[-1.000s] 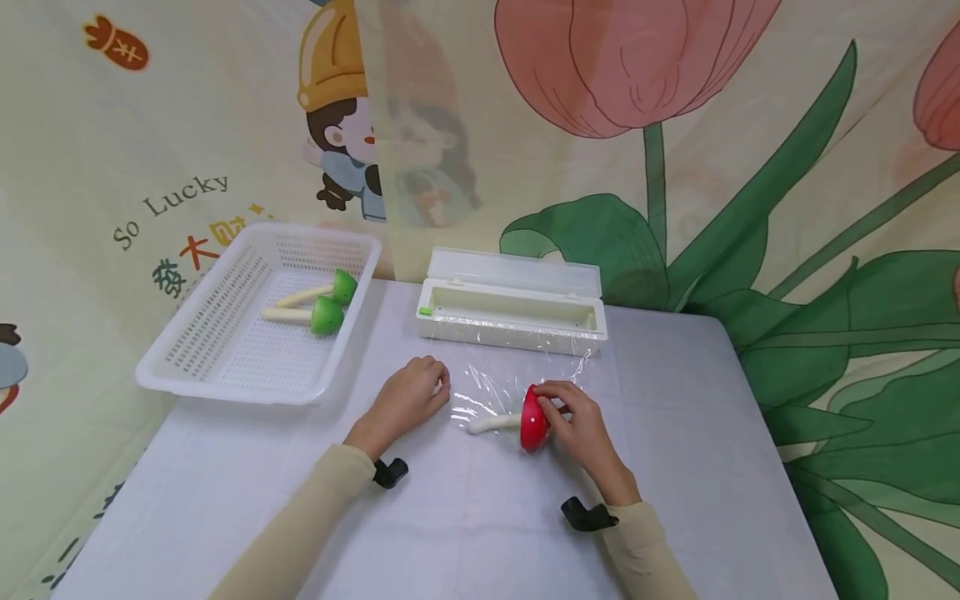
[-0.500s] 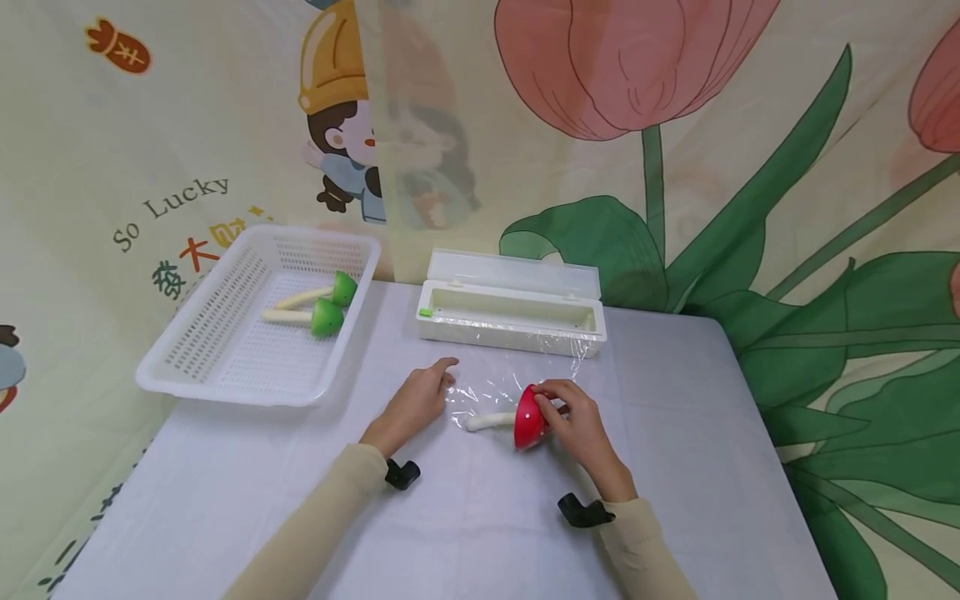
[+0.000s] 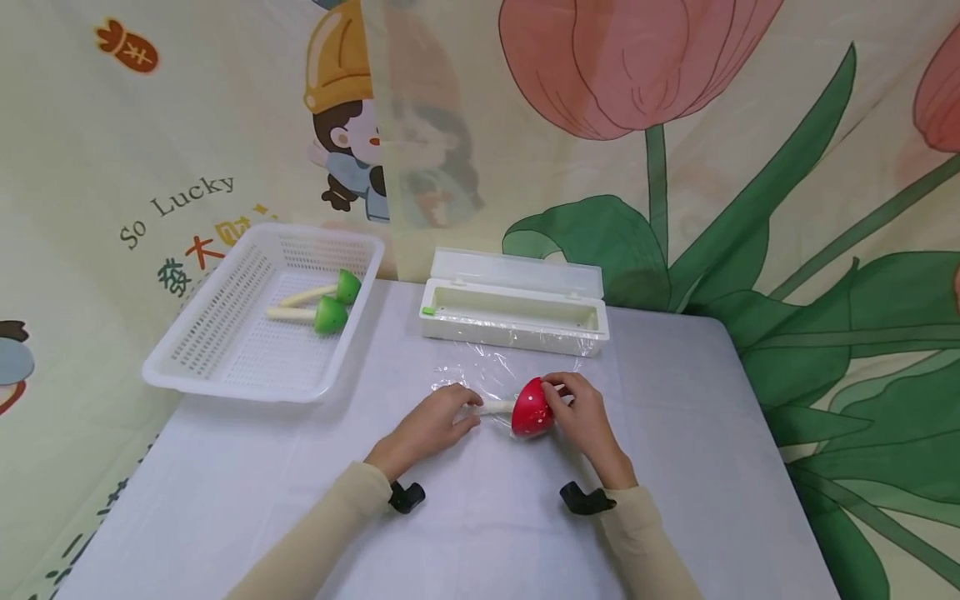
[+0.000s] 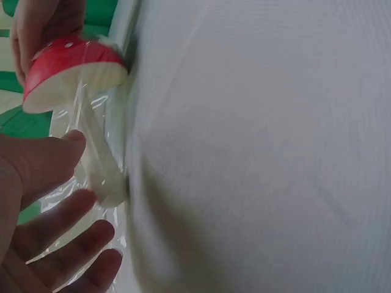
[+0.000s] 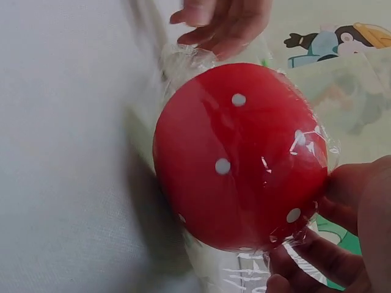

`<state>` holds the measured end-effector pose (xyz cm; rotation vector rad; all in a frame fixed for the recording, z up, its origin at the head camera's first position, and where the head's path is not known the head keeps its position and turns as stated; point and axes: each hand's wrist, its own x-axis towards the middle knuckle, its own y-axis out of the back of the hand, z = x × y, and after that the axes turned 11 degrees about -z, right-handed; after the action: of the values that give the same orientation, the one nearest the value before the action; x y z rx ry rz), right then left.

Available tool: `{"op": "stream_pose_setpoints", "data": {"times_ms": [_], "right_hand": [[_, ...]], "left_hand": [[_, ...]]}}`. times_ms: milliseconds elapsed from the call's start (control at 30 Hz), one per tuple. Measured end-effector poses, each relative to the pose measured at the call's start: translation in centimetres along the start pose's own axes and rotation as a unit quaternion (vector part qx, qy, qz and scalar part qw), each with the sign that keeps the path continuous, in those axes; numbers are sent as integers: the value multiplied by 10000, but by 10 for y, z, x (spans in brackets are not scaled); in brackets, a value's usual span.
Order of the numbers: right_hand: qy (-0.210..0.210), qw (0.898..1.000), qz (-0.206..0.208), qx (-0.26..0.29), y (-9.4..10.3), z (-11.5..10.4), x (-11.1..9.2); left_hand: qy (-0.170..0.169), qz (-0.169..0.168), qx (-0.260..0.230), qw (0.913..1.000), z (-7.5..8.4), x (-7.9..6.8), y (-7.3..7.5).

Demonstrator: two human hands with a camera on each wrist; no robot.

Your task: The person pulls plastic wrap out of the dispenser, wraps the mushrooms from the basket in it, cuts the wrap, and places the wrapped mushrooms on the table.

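A toy mushroom [image 3: 532, 408] with a red, white-dotted cap and a pale stem lies on its side, the stem pointing left. Clear plastic film [image 3: 472, 364] covers it, crinkled over the cap in the right wrist view and along the stem [image 4: 101, 155] in the left wrist view. My right hand [image 3: 590, 423] holds the cap's edge between thumb and fingers. At the stem end is my left hand [image 3: 429, 423], thumb and fingers spread around the film-covered stem without a visible grip. Behind the mushroom, a white cling film dispenser box [image 3: 517, 340] has its lid raised.
At the left stands a white perforated basket [image 3: 232, 388] holding two green-capped toy mushrooms [image 3: 330, 317]. A white cloth covers the table [image 3: 480, 533]. Printed curtains [image 3: 675, 183] hang right behind the dispenser and basket.
My left hand has moved right and nearer, from the film's left edge to the stem end. The red mushroom has tilted and shifted slightly in my right hand, and the film is drawn up around it.
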<state>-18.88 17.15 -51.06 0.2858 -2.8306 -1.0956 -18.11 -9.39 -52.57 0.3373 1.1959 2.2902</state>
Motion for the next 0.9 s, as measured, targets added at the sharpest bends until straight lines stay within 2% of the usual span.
{"op": "stream_pose_setpoints", "data": {"times_ms": [133,300,433,633,767,833,900], "right_hand": [[-131,9999,-42,-26,1,1,4],[-217,9997,-60,-94,2,2,7],[-256,9995,-168,-66,3,3,10],[-637,9978,-175,-57,5,9,17],[-783,9966,216,170,5,13,19],[-649,9955,582,382,5,15,17],[-278,9941,928,494,5,15,13]], "left_hand": [[-80,-52,71,9999,1,5,-13],[87,43,82,9999,0,12,-21],[143,20,205,9997,1,15,-22],[132,-36,204,9997,2,16,-18],[136,-291,-52,9995,2,17,-16],[98,-427,-156,9989,1,17,-15],[106,-544,-179,9983,1,16,-13]]}}
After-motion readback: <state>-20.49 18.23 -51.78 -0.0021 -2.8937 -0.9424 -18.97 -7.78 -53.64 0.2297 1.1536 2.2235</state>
